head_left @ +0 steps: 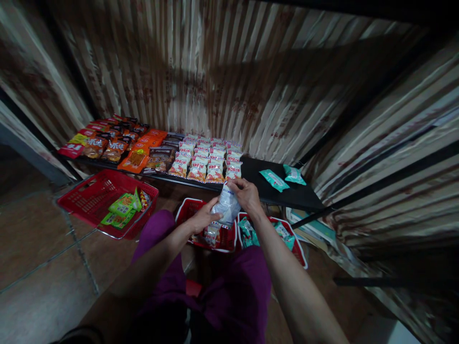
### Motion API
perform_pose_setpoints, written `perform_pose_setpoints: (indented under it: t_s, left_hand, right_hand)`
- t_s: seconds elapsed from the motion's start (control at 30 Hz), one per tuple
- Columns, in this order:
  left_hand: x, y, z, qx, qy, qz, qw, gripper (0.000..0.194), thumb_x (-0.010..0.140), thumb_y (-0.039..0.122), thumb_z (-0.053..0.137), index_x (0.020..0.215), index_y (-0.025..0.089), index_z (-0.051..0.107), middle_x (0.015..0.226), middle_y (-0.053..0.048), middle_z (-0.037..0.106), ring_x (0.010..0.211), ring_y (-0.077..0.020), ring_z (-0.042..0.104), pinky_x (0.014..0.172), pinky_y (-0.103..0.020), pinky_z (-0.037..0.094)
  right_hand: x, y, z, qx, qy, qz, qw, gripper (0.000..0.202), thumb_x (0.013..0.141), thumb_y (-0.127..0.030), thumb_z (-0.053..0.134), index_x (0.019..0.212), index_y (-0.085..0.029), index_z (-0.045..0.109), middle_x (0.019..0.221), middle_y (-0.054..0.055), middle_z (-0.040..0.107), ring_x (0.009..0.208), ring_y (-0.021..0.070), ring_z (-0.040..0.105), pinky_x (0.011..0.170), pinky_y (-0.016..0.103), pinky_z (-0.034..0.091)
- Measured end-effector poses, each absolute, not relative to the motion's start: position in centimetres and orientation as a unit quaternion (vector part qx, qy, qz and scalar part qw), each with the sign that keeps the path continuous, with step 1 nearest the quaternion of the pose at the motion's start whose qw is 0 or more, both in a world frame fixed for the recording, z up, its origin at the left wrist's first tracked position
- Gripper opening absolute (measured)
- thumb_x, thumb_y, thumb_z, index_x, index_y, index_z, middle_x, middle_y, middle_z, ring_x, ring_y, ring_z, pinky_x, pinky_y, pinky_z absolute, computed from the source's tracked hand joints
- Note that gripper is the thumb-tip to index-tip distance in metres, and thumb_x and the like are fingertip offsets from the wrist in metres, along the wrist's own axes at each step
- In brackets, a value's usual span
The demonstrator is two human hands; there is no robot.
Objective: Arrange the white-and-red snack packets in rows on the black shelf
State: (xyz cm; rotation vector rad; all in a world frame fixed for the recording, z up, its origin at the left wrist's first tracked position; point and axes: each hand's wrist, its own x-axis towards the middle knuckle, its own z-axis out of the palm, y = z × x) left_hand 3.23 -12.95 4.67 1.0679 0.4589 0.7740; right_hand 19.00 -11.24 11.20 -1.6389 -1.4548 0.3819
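Gripping one packet (227, 205) over the middle basket (187, 208). Your left hand (202, 218) has fingers closed on its side; your right hand (247, 194) pinches its top.

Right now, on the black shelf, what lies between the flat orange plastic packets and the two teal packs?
The head view shows dark brown packets, then rows of white-and-orange plastic bags, then black shelf surface.

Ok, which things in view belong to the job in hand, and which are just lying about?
Likely in the job:
pack, held by left hand and right hand
shelf, with white packs and teal packs
left basket, middle basket, right basket

Probably just there:
curtain
stack under the shelf's right end
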Motion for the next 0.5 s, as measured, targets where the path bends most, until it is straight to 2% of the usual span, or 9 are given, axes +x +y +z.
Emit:
perform_pose_setpoints:
  t_s: [0.17, 0.27, 0.33, 0.43, 0.5]
  left_hand:
    - [3.2, -13.6, 4.1, 0.461, 0.193, 0.360, 0.788, 0.070, 0.065, 0.021, 0.072, 0.130, 0.020, 0.045, 0.115, -0.008, 0.060, 0.100, -0.0216, 0.056, 0.087, -0.031, 0.041]
    - [3.1, -13.8, 4.1, 0.412, 0.191, 0.381, 0.805, 0.072, 0.063, 0.023, 0.074, 0.129, 0.020, 0.046, 0.114, -0.009, 0.061, 0.099, -0.0224, 0.058, 0.086, -0.032, 0.042]
    - [3.0, -13.8, 4.3, 0.384, 0.186, 0.394, 0.814, 0.072, 0.064, 0.024, 0.074, 0.129, 0.021, 0.046, 0.114, -0.009, 0.062, 0.098, -0.0225, 0.059, 0.085, -0.033, 0.043]
    - [2.8, -13.8, 4.6, 0.373, 0.178, 0.378, 0.828, 0.071, 0.064, 0.023, 0.074, 0.129, 0.022, 0.046, 0.114, -0.010, 0.062, 0.097, -0.0229, 0.060, 0.084, -0.033, 0.044]
    - [2.7, -13.8, 4.6, 0.378, 0.179, 0.364, 0.832, 0.071, 0.063, 0.022, 0.075, 0.128, 0.021, 0.048, 0.114, -0.010, 0.062, 0.098, -0.0232, 0.060, 0.084, -0.034, 0.043]
  right_hand:
    - [18.5, -12.0, 11.3, -0.685, -0.555, 0.140, 0.450, 0.022, 0.073, -0.039, 0.059, 0.081, -0.023, 0.072, 0.089, 0.004, 0.072, 0.086, 0.0232, 0.063, 0.082, 0.036, 0.044]
    - [18.8, -12.8, 10.6, -0.662, -0.516, 0.119, 0.531, 0.034, 0.068, -0.042, 0.065, 0.095, -0.023, 0.069, 0.106, 0.006, 0.068, 0.101, 0.0234, 0.058, 0.091, 0.037, 0.041]
    - [19.0, -13.4, 9.6, -0.638, -0.437, 0.167, 0.612, 0.045, 0.064, -0.045, 0.068, 0.103, -0.022, 0.066, 0.110, 0.006, 0.066, 0.101, 0.0216, 0.058, 0.090, 0.036, 0.043]
    - [19.2, -14.3, 7.8, -0.584, -0.278, 0.355, 0.675, 0.044, 0.057, -0.048, 0.072, 0.091, -0.020, 0.067, 0.087, 0.004, 0.071, 0.075, 0.0174, 0.063, 0.072, 0.032, 0.050]
    - [19.2, -14.7, 7.2, -0.543, -0.211, 0.427, 0.691, 0.038, 0.050, -0.043, 0.078, 0.077, -0.019, 0.068, 0.073, 0.001, 0.070, 0.063, 0.0145, 0.061, 0.062, 0.028, 0.050]
